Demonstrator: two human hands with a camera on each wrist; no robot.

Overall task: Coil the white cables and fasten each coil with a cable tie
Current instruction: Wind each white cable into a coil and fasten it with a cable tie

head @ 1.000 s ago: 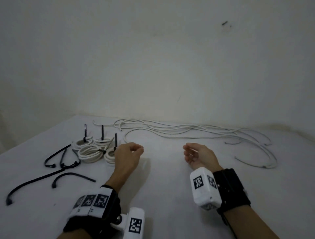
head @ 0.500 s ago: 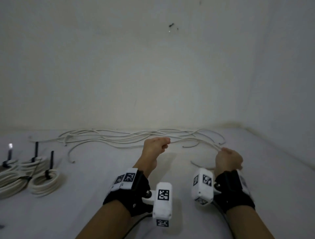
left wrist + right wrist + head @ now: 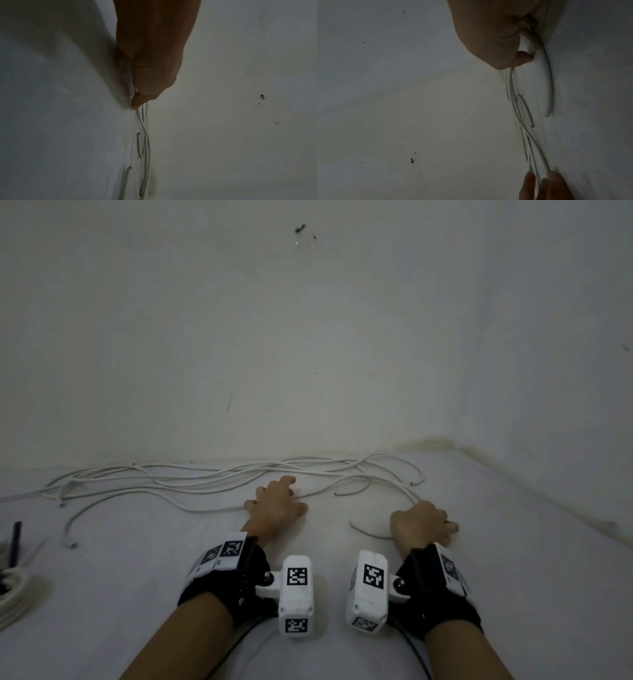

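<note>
At the near edge of the tangle [image 3: 219, 479], my left fingers [image 3: 284, 482] pinch a cable [image 3: 549, 86] while my right fingers [image 3: 522, 58] curl round its end, apparently to stretch it for coiling.

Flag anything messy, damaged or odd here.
The loose white cables sprawl in a crossing tangle along the wall, uncoiled. The wall bears a dark smudge high up and yellowish staining at its base. Nothing looks broken.

Loose white cables [image 3: 205, 481]: thin, uncoiled, tangled in long wavy strands along far side of table [image 3: 137, 594] by wall [image 3: 308, 337], cut ends curling frontward. White coil [image 3: 10, 594] flat at far left, partly out of frame, black cable tie [image 3: 15, 542] tail upright
</note>
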